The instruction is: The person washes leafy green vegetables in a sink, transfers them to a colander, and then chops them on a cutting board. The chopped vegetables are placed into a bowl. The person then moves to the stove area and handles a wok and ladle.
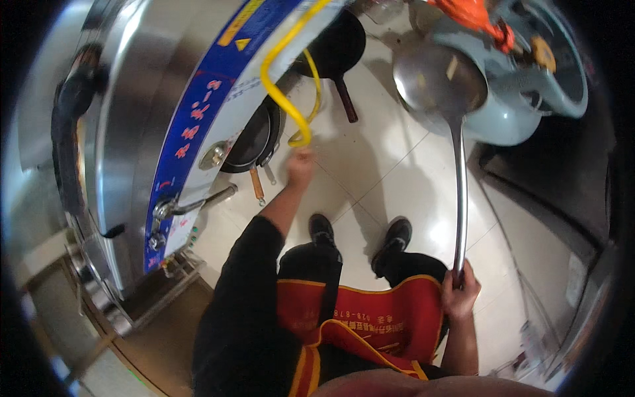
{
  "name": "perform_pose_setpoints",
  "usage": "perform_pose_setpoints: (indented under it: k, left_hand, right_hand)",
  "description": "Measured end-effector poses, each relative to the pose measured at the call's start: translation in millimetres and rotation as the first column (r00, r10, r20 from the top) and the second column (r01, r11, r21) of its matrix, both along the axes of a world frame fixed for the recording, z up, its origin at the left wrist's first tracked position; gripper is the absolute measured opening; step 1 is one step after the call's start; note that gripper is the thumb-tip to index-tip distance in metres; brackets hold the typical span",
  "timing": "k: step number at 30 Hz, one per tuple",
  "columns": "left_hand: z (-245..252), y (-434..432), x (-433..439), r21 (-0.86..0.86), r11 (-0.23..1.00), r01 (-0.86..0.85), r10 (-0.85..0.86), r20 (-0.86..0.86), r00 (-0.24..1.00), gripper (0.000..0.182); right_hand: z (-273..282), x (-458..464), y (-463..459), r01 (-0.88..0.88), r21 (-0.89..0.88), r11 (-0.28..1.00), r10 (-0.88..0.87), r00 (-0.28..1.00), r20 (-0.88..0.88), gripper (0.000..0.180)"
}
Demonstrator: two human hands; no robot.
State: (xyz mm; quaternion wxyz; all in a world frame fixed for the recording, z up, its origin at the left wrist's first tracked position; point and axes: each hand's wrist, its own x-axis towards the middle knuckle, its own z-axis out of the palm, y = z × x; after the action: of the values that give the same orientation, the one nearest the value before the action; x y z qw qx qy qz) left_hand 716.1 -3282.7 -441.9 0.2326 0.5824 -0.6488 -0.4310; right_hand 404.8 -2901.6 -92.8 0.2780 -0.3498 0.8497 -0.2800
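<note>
My right hand [461,293] grips the dark end of a long-handled metal ladle [461,188]. The ladle's wide bowl [436,84] is held out over the floor, with a pale sliver of something in it. My left hand [301,167] is blurred, its fingers curled at the lower end of a yellow coiled hose [284,97]; whether they close around it is unclear. Left of that hand, a steel cooking range [144,94] carries a blue front panel [198,106] and a lever [213,199].
Below the range's edge, a wooden-handled pan [250,141] and a black pan [342,47] stand low down. Blue-grey plastic tubs [511,121] and an orange plastic bag [466,20] occupy the upper right. A cable [503,238] runs across the tiled floor [392,154] beside a dark cabinet-like unit [550,173].
</note>
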Motion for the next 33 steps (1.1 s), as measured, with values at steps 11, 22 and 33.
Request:
perform_pose_setpoints:
  k: [11,22,33]
  left_hand:
    - [5.7,-37.2,171.2,0.742,0.503,-0.444,0.612,0.058,0.789,0.027]
    - [176.2,71.0,120.7,0.797,0.494,-0.346,0.655,-0.080,0.752,0.015]
    - [541.9,308.5,145.9,0.855,0.493,-0.160,0.184,0.077,0.980,0.021]
  right_hand:
    - [55.2,-14.6,103.0,-0.067,0.274,0.959,0.101,0.989,-0.112,0.029]
    - [189.7,22.3,153.6,-0.074,0.368,0.927,0.051,0.996,0.072,0.029]
    - [344.9,-23.8,50.0,-0.466,0.496,0.733,0.374,0.884,0.279,0.047]
